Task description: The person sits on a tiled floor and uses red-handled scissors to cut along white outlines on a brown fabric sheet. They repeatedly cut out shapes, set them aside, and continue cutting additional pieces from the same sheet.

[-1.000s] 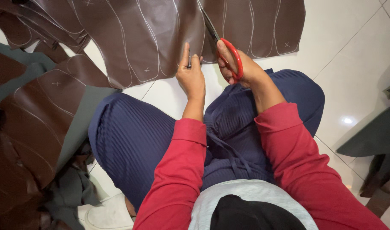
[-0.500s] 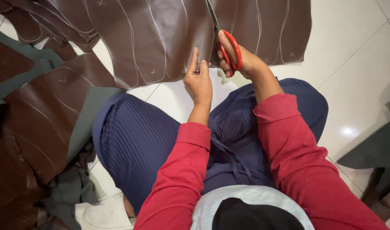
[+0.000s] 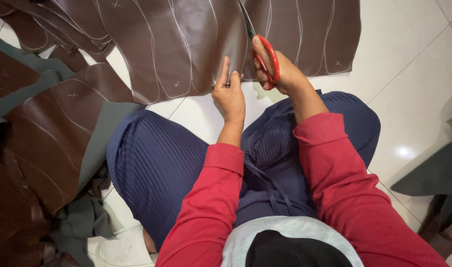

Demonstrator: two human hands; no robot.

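Gripping red-handled scissors (image 3: 263,52) in our right hand (image 3: 280,74), blades pointing away into the brown leather sheet (image 3: 186,44) on the floor, our left hand (image 3: 229,96) pinches its near edge; bare white tiles (image 3: 408,74) lie rightward.

You have one pair of red-handled scissors (image 3: 263,52) and two hands, left hand (image 3: 230,97) and right hand (image 3: 281,74). One large brown leather sheet (image 3: 186,44) lies ahead; the cut pieces piled left can't be counted.
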